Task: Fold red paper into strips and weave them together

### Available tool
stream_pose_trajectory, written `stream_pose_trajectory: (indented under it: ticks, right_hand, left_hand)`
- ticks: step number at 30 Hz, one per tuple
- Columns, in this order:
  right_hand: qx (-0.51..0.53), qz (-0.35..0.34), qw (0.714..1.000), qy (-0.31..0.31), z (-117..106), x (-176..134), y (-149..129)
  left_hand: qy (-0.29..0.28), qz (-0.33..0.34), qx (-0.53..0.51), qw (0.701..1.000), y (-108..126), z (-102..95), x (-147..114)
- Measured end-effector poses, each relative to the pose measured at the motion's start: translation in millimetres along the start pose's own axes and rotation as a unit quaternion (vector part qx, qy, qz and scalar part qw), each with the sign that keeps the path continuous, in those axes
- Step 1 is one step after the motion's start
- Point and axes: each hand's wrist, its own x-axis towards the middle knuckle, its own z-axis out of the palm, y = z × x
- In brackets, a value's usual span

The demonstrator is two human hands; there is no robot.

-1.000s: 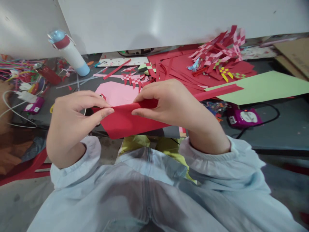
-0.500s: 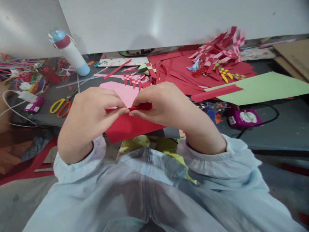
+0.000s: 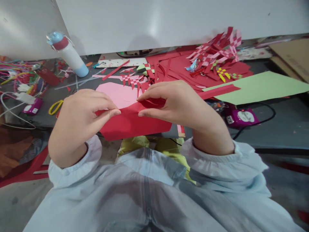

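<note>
A sheet of red paper (image 3: 137,124) lies at the desk's front edge, below both hands. Its far edge is pinched between the thumb and fingers of my left hand (image 3: 84,117). My right hand (image 3: 178,103) curls round the same edge farther right, thumb on the near side and fingers over the far side, in a looser grip. Between the two hands a stretch of the red edge shows. Behind it lies a pink paper sheet (image 3: 116,93), partly covered by the red one.
Beyond lie red paper strips (image 3: 173,75), woven red-and-pink pieces (image 3: 212,51) and a light green sheet (image 3: 263,87). A white-and-blue bottle (image 3: 72,59), yellow-handled scissors (image 3: 55,107) and a purple box (image 3: 32,108) are at left. Another purple box (image 3: 243,116) with a black cable sits right.
My hands have moved apart along the red paper's edge, the left one leftward and the right one rightward. More of the red sheet shows between them, and my right fingers have loosened.
</note>
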Motion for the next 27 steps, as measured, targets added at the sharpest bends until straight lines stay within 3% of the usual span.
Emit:
stream_pose_trajectory:
  ticks: [14, 27]
  right_hand:
    - [-0.028, -0.016, 0.999, -0.006, 6, 6, -3]
    - [-0.016, -0.032, 0.999, -0.031, 4, 7, -6]
  left_hand:
    - [-0.087, -0.009, 0.047, 0.995, 7, 6.9, 13]
    - [-0.041, -0.014, 0.058, 0.997, 14, 7.2, 9]
